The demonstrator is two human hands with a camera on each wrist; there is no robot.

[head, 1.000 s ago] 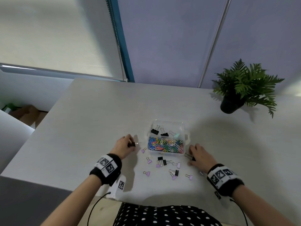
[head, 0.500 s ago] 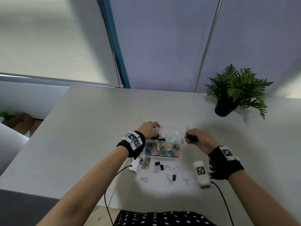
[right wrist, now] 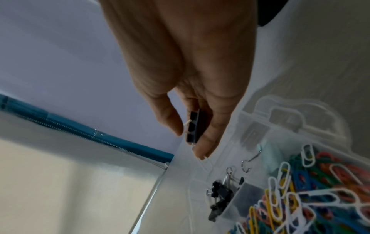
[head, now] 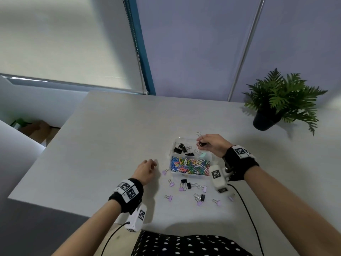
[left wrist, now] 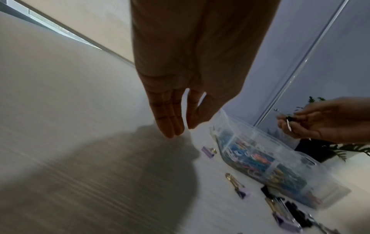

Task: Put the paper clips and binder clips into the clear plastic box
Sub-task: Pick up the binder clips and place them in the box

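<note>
Since half a second ago my left hand has pulled back from the far compartment to the desk left of the clear plastic box, while my right hand has carried its clip in over the box. I see the right hand pinching a black binder clip between thumb and fingers, one wire handle sticking up past the knuckles, and it hangs above the far compartment, where other black binder clips already lie. The left hand is empty, fingers straight and relaxed, hovering just above the desk near a purple binder clip beside the box wall.

The near compartment is full of coloured paper clips. About a dozen binder clips, purple and black, lie loose on the desk between the box and me.

To do this drop well, I judge I should keep the clip low over the far compartment before I loosen the pinch, so it does not bounce off the divider into the paper clips or skip over the rim. The raised handle could catch a finger, so I would part thumb and fingers cleanly. My left hand is well placed to take the purple clip beside the box next.
</note>
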